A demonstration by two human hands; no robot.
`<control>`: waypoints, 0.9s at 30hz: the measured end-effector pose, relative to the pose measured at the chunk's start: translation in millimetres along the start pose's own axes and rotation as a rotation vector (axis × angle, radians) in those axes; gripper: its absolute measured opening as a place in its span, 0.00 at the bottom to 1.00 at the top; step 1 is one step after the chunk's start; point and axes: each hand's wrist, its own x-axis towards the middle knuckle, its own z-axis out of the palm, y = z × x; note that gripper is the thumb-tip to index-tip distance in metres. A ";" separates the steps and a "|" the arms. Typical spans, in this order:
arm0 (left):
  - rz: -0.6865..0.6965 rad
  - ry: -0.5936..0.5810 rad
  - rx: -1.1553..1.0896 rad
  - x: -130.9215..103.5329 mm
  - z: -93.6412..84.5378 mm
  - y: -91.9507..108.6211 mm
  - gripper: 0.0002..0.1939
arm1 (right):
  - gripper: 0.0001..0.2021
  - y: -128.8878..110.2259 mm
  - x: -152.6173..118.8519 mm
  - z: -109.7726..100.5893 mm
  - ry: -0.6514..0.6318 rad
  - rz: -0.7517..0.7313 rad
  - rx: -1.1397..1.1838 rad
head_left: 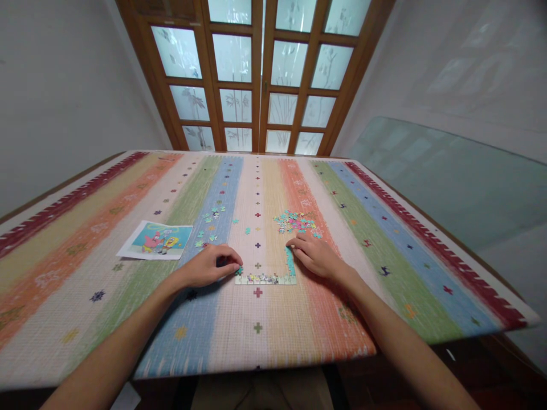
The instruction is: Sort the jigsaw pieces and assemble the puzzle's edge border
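My left hand (213, 264) is closed in a pinch, thumb and forefinger at a small teal jigsaw piece (239, 271). That piece sits at the left end of a joined bottom row of jigsaw pieces (265, 279). From the row's right end, a teal column of joined pieces (291, 263) runs away from me. My right hand (315, 254) lies beside the column, fingers stretched left, with the fingertips at its far end. Nothing shows clearly between those fingers. Beyond this hand is a pile of loose, mixed-colour jigsaw pieces (294, 221).
A picture sheet with cartoon figures (160, 242) lies to the left. Scattered teal pieces (210, 218) lie beyond my left hand, and a single loose piece (247, 230) lies farther right. A striped cloth (333, 336) covers the table. Glazed wooden doors (258, 74) stand behind it.
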 end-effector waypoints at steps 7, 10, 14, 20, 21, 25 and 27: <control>0.020 -0.013 0.003 -0.3 0.6 0.0 0.09 | 0.15 0.5 -0.3 0.2 -0.002 -0.002 0.015; 0.026 -0.020 0.006 -0.5 1.3 -1.1 0.09 | 0.14 0.2 -0.4 -0.2 -0.007 0.002 0.008; 0.045 -0.023 0.004 -0.1 2.5 -0.4 0.09 | 0.14 0.1 -0.6 -0.2 -0.003 -0.005 0.009; 0.054 -0.025 0.006 0.4 3.3 -1.1 0.09 | 0.14 1.3 -0.5 1.0 0.006 -0.011 0.009; 0.055 -0.023 0.014 0.3 3.4 -1.7 0.09 | 0.14 1.2 -0.4 1.0 0.004 -0.011 0.009; 0.062 -0.013 0.033 0.4 4.2 -3.4 0.08 | 0.15 0.1 -0.3 0.2 -0.004 -0.004 0.005; 0.062 -0.010 0.036 0.7 4.9 -3.7 0.08 | 0.14 -0.5 -0.3 -0.2 -0.001 -0.004 0.008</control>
